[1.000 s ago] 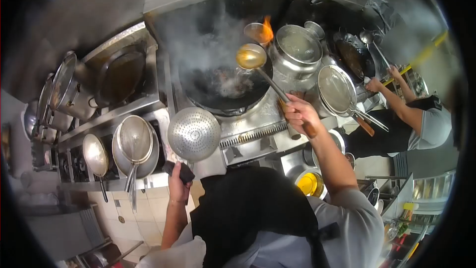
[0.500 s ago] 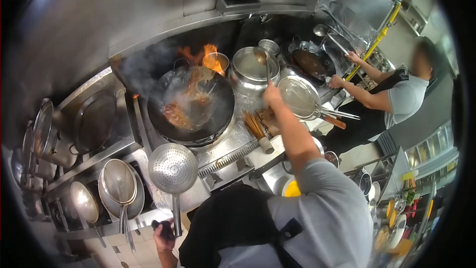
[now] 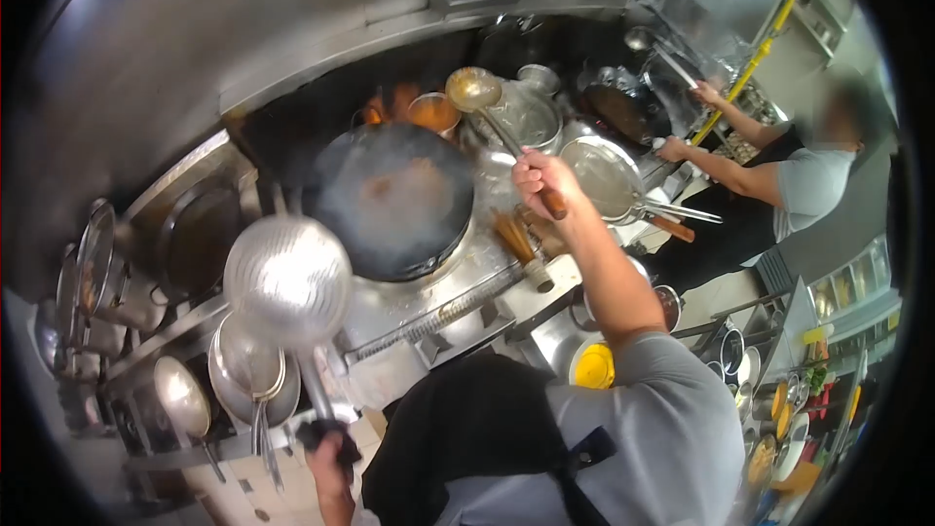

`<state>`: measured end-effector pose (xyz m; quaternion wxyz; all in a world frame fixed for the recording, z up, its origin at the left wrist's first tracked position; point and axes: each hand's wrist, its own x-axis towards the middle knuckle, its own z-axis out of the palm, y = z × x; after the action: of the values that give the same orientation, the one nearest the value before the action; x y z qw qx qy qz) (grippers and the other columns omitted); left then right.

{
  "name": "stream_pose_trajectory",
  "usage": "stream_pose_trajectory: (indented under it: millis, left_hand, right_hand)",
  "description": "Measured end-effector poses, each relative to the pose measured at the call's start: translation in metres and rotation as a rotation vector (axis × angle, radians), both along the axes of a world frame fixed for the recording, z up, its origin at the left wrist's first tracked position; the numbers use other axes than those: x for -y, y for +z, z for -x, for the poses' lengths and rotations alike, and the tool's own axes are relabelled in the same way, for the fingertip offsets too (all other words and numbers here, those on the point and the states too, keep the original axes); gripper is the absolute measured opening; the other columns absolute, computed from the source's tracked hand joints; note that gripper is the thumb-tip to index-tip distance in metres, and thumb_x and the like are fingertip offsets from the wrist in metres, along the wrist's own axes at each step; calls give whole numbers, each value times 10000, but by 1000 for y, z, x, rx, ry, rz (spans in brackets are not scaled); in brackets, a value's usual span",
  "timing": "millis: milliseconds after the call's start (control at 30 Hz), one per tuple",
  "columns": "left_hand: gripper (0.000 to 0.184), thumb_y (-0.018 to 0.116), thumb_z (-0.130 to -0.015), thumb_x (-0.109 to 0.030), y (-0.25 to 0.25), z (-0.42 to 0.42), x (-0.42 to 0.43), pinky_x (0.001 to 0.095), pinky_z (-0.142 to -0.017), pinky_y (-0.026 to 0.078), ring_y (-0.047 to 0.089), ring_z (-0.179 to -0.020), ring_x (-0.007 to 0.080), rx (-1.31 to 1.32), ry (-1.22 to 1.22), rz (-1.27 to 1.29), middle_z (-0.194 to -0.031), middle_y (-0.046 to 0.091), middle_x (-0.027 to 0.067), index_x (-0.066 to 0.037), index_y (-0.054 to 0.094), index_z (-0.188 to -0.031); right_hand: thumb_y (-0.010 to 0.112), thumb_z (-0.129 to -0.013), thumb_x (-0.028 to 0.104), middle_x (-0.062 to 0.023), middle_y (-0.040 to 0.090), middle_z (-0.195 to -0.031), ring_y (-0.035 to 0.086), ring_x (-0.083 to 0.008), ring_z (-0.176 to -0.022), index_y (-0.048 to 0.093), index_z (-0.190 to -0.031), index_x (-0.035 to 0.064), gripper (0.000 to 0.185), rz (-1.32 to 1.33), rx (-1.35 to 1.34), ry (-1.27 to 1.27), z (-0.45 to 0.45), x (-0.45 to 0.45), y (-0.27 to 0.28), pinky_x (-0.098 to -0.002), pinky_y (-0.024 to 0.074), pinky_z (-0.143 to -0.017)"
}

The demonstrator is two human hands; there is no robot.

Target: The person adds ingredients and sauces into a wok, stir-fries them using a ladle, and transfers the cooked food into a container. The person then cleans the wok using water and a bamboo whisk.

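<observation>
My right hand (image 3: 543,180) is closed round the handle of a ladle (image 3: 474,91), whose bowl is level with the rim of a large metal pot (image 3: 536,117). My left hand (image 3: 334,456) grips a perforated skimmer (image 3: 288,281) by its handle, with something black, perhaps a cloth, between. The skimmer is lifted at the near left of a black wok (image 3: 331,205), its bowl blurred by motion. Steam rises from the wok and partly veils orange-brown food (image 3: 399,185) in it.
A small pot (image 3: 433,113) glows orange behind the wok. Mesh strainers (image 3: 601,178) and a bamboo brush (image 3: 521,251) lie to the right; more strainers (image 3: 248,356) and pans (image 3: 206,239) stand left. A co-worker (image 3: 808,175) works a second wok (image 3: 626,112) at far right.
The skimmer has risen up and left with my left hand. My right hand has tipped the ladle from inside the pot to its left side. The tall flame behind the wok has shrunk.
</observation>
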<state>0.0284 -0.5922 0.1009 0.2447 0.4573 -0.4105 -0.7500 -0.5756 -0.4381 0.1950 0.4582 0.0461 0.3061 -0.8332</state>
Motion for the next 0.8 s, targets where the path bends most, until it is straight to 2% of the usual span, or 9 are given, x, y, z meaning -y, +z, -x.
stream_pose_trajectory:
  millis: [67, 200, 300, 467, 500, 533, 600, 667, 800]
  left_hand:
    - [148, 656, -883, -79, 11, 50, 22, 308, -706, 513, 612, -759, 137, 28, -56, 43, -841, 618, 10, -28, 674, -1021]
    - [120, 654, -921, -179, 44, 176, 54, 292, -425, 398, 573, -576, 138, -80, -227, -61, -808, 635, 44, -77, 638, -983]
    - [223, 657, -924, -252, 37, 245, 76, 241, -359, 279, 485, -510, 147, -6, -367, -164, -859, 643, 117, -95, 572, -1058]
    - [180, 678, -882, -243, 15, 302, 85, 272, -376, 277, 515, -518, 148, 137, -449, 84, -761, 623, 77, -88, 604, -939]
    - [167, 686, -864, -230, 15, 305, 79, 296, -382, 279, 529, -523, 149, 248, -437, 267, -736, 623, 65, -80, 618, -890]
    - [181, 691, -837, -183, 12, 302, 71, 401, -578, 492, 621, -628, 255, 278, -396, 506, -694, 640, 59, -8, 674, -882]
    - [248, 685, -830, -176, 7, 286, 62, 449, -764, 546, 693, -762, 367, 422, -365, 926, -791, 714, 158, 31, 689, -967]
    - [291, 692, -823, -169, -8, 263, 58, 481, -803, 551, 714, -858, 426, 433, -256, 1052, -854, 723, 228, 44, 693, -1021]
    - [209, 671, -871, -59, -31, 179, 61, 403, -767, 565, 704, -810, 287, 301, -171, 870, -905, 721, 143, 40, 676, -1055]
  right_hand:
    - [538, -1024, 21, -50, 526, -792, 475, -60, -545, 463, -1076, 54, 97, -19, -75, 25, -25, 2, 16, -193, 359, -381]
    - [563, -992, -26, -57, 526, -815, 461, -65, -534, 401, -1229, 116, 321, 46, 44, 158, -61, 16, 1, -193, 345, -380]
    - [632, -931, -61, -42, 513, -749, 457, -91, -522, 263, -1530, 144, 733, -71, -72, 253, -79, 38, -39, -258, 327, -426]
    - [608, -942, 19, -42, 506, -715, 467, -140, -492, 300, -1612, 31, 738, -561, -811, 238, -130, 50, -62, -327, 422, -428]
    - [603, -938, 35, -183, 660, -806, 645, -297, -590, 254, -1657, 53, 799, -740, -1071, 221, -123, 42, -75, -437, 552, -568]
    - [603, -938, 35, -183, 660, -806, 645, -297, -590, 254, -1657, 53, 799, -740, -1071, 214, -111, 35, -85, -437, 552, -568]
    - [597, -936, 60, -356, 711, -1014, 733, -470, -871, 270, -1656, 74, 791, -1123, -1503, 30, -95, 24, -81, -520, 581, -823]
    - [585, -935, 69, -431, 657, -1135, 668, -547, -1091, 245, -1667, 99, 807, -1190, -1357, 84, -68, 19, -72, -544, 515, -992]
    - [553, -940, 54, -379, 687, -1168, 677, -492, -1157, 187, -1667, 38, 814, -1505, -1202, 46, -2, 26, -80, -517, 531, -1023]
